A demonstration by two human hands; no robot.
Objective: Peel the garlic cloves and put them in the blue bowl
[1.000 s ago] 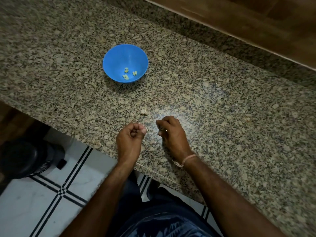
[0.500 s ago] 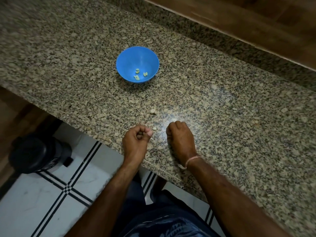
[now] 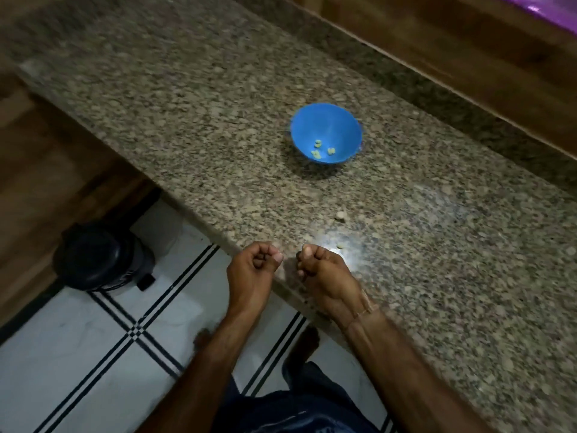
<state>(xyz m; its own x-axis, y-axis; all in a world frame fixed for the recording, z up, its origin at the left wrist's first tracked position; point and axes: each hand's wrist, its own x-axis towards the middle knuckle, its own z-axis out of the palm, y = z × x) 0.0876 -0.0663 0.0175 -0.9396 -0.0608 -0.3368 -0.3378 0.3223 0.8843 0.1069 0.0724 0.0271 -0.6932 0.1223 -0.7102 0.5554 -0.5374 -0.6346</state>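
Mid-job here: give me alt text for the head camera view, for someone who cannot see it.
The left hand and right hand are at the near edge of a speckled granite counter, fingers curled, nothing visible in either. Farther back sits a blue bowl holding a few peeled garlic cloves, with a pale scrap lying between.

The speckled granite countertop [image 3: 187, 120] carries one blue bowl [image 3: 324, 126], standing upright toward its rear edge. A pale garlic fragment [image 3: 341, 216] lies on the stone well apart from the bowl. A smaller fragment [image 3: 339, 246] lies nearer the front edge, within a bright reflection.
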